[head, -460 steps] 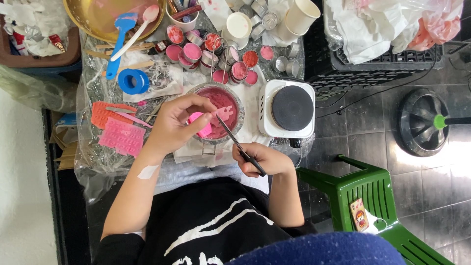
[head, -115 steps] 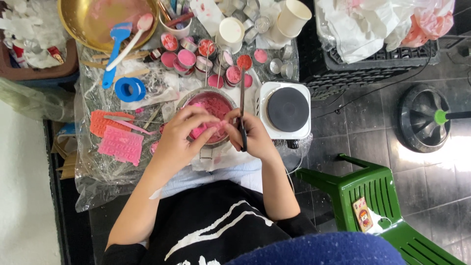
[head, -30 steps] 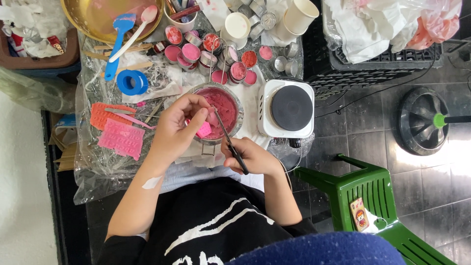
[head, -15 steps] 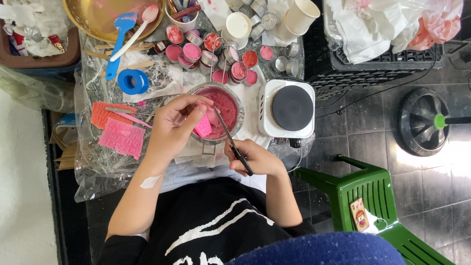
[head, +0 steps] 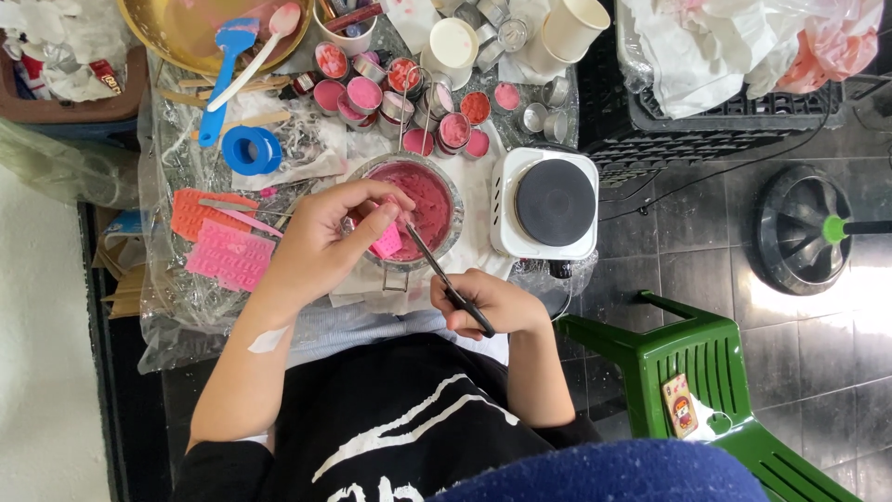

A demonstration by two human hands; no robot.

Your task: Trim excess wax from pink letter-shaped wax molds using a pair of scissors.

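Note:
My left hand point(head: 330, 237) pinches a small pink mould piece point(head: 386, 242) over a metal pot point(head: 446, 181) filled with pink mass. My right hand point(head: 488, 302) grips a thin dark-handled tool point(head: 446, 279), and its tip reaches into the pink piece at the pot's near rim. Both hands sit close together at the front of the pot. A white patch is stuck on my left forearm.
A white electric hotplate point(head: 548, 204) stands right of the pot. Several small tins point(head: 409, 93) of pink wax crowd behind it. Pink and orange silicone moulds point(head: 223, 242), a blue tape roll point(head: 249, 151) and a brass bowl point(head: 186, 28) lie left. A green plastic chair point(head: 706, 372) stands at right.
My left hand has shifted slightly right over the pot with the pink piece. My right hand has stayed low, still working the tool's tip into it.

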